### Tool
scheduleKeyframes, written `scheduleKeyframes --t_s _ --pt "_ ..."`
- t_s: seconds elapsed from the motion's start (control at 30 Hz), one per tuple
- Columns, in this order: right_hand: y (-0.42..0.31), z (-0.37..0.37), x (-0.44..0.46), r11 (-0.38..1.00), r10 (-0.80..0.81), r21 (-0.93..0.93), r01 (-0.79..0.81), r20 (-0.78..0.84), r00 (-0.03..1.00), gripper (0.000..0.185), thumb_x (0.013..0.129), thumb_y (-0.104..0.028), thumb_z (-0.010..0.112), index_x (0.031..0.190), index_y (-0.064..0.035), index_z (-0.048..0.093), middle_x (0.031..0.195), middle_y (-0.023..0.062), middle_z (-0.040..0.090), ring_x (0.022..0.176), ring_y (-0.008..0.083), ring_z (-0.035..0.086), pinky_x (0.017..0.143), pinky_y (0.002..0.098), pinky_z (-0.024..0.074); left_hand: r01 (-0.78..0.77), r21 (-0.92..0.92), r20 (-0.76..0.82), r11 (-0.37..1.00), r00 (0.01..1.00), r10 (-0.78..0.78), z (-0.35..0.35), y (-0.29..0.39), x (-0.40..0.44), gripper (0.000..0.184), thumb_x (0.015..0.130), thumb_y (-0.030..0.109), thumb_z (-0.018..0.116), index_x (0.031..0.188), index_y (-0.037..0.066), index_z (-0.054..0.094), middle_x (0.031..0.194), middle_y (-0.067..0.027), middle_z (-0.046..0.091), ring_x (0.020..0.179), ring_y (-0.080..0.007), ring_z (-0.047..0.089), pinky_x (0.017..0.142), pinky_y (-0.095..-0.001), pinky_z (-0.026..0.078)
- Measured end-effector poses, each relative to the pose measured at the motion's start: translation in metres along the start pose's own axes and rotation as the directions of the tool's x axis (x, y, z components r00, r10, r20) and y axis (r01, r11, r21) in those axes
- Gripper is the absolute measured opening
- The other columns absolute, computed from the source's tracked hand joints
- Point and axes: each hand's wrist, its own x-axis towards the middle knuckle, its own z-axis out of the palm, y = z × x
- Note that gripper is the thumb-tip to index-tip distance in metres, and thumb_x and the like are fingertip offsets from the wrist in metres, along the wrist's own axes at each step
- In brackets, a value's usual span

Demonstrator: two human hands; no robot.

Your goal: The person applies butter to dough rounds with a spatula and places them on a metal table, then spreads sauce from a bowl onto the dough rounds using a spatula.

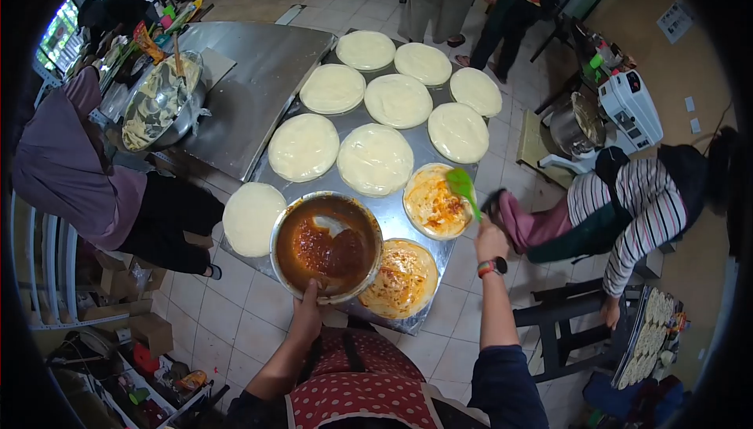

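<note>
My left hand (308,311) grips the near rim of a metal bowl (375,229) of red-brown sauce, thumb over the edge. In my right hand (491,242), a green spatula (461,186) is held with its blade over the right side of a round dough (430,213) partly smeared with orange sauce. A second sauce-covered round (404,280) lies nearer me, just right of the bowl. Several plain pale rounds (375,159) are spread over the metal table (295,190); one (252,219) is left of the bowl.
A large mixing bowl (196,107) with pale batter stands on the left table (259,60). People (78,154) are at the left, at the far side and at the right. A stand mixer (627,111), a dark chair (565,323) and a tray of small pieces (649,335) are at right.
</note>
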Motion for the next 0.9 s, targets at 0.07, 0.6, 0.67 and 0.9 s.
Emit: scheduleKeyframes --t_s 0.07,0.6,0.67,0.9 --pt "-0.016 0.013 0.005 0.990 -0.142 0.021 0.142 -0.012 0.990 0.026 0.081 -0.017 0.049 0.107 -0.0134 0.055 0.077 0.0176 0.060 0.071 0.0339 0.060 0.060 0.0446 0.0480 0.017 -0.002 -0.013 1.000 1.000 -0.017 0.003 0.000 0.000 0.048 0.090 0.029 0.045 0.124 0.002 0.027 0.115 -0.0153 0.044 0.100 -0.0257 0.052 0.080 -0.0377 0.049" --pt "0.023 0.033 -0.129 0.954 0.080 0.281 -0.106 0.103 0.991 0.028 0.084 -0.024 0.047 0.108 -0.0145 0.057 0.075 0.0209 0.060 0.072 0.0389 0.058 0.063 0.0480 0.0469 0.008 -0.019 0.060 1.000 0.998 -0.007 0.004 0.006 0.005 0.042 0.092 0.026 0.039 0.124 0.001 0.025 0.116 -0.0184 0.043 0.101 -0.0289 0.053 0.079 -0.0417 0.051" --pt "0.018 0.036 -0.095 0.931 0.134 0.340 -0.135 0.026 0.991 0.027 0.084 -0.025 0.047 0.105 -0.0143 0.059 0.076 0.0214 0.060 0.073 0.0387 0.058 0.064 0.0476 0.0470 0.002 0.004 0.066 1.000 0.998 -0.002 0.002 0.002 0.009 0.041 0.093 0.024 0.035 0.125 0.001 0.024 0.118 -0.0203 0.041 0.103 -0.0308 0.052 0.079 -0.0444 0.051" --pt "-0.012 0.068 -0.117 0.932 0.046 0.345 -0.107 0.181 0.982 0.026 0.083 -0.028 0.048 0.099 -0.0150 0.063 0.081 0.0221 0.059 0.074 0.0389 0.058 0.065 0.0477 0.0464 0.004 -0.007 0.074 1.000 0.997 -0.004 0.001 -0.003 0.014 0.042 0.092 0.026 0.037 0.123 0.000 0.024 0.115 -0.0213 0.043 0.097 -0.0307 0.055 0.072 -0.0402 0.054"
